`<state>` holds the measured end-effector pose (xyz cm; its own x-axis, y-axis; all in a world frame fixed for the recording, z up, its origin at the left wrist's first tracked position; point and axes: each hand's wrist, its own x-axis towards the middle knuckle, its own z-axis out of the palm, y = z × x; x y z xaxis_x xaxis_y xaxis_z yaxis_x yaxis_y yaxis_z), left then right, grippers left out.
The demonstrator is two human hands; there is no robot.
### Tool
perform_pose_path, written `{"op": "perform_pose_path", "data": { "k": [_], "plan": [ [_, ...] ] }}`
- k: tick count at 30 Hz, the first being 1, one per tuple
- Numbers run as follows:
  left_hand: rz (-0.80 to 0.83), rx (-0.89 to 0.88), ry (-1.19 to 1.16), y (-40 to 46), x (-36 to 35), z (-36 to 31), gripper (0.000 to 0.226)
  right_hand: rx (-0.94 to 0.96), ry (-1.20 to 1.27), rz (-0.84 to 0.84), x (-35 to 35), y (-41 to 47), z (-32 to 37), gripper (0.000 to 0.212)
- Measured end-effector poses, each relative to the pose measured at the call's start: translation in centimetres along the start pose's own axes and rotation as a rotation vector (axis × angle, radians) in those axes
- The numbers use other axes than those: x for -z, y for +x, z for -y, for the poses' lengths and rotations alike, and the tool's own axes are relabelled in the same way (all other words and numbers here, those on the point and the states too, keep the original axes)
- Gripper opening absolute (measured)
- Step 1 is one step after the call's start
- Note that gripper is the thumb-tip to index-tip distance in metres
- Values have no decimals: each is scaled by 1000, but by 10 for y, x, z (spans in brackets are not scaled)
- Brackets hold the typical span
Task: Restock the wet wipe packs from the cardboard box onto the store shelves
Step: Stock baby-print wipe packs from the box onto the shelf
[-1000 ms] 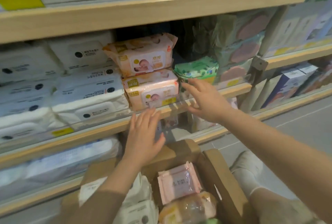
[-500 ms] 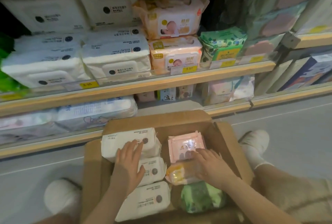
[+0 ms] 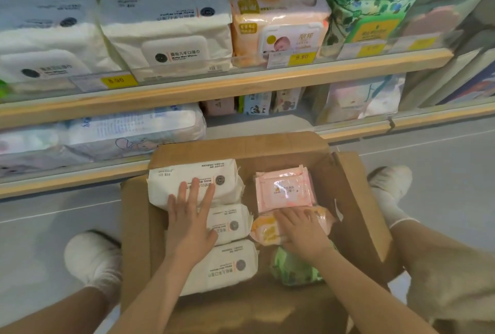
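An open cardboard box [image 3: 356,199] stands on the floor between my feet. Its left half holds three white wet wipe packs [image 3: 227,264] in a row. My left hand [image 3: 188,222] lies flat on them with fingers spread, reaching onto the far white pack [image 3: 166,186]. In the right half lie a pink pack [image 3: 284,189], an orange baby-print pack [image 3: 263,230] and a green pack [image 3: 292,270]. My right hand [image 3: 301,230] rests on the orange pack with fingers curled over it. The shelf [image 3: 241,84] above holds matching white, orange and green packs.
A lower shelf [image 3: 267,124] behind the box has a bare gap in its middle, with diaper-like packs [image 3: 128,130] at left and small boxes [image 3: 257,103] at the back. Yellow price tags [image 3: 116,80] line the shelf edge. My white shoes [image 3: 91,256] flank the box.
A second ago both hands were up at the shelf by the orange packs. They came down into the box; since half a second ago they have hardly moved.
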<state>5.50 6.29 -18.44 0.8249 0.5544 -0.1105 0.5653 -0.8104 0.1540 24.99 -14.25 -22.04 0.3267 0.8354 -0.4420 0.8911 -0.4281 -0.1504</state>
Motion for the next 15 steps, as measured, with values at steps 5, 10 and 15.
{"op": "perform_pose_path", "data": {
  "k": [5,10,15],
  "plan": [
    [-13,9,7,3,-1,-2,117,-33,-58,-23,0,6,6,88],
    [-20,18,2,3,1,-1,119,3,-110,-56,-3,6,11,84],
    [-6,6,-30,-1,7,-4,118,56,-212,-143,3,-5,7,68]
  ]
}}
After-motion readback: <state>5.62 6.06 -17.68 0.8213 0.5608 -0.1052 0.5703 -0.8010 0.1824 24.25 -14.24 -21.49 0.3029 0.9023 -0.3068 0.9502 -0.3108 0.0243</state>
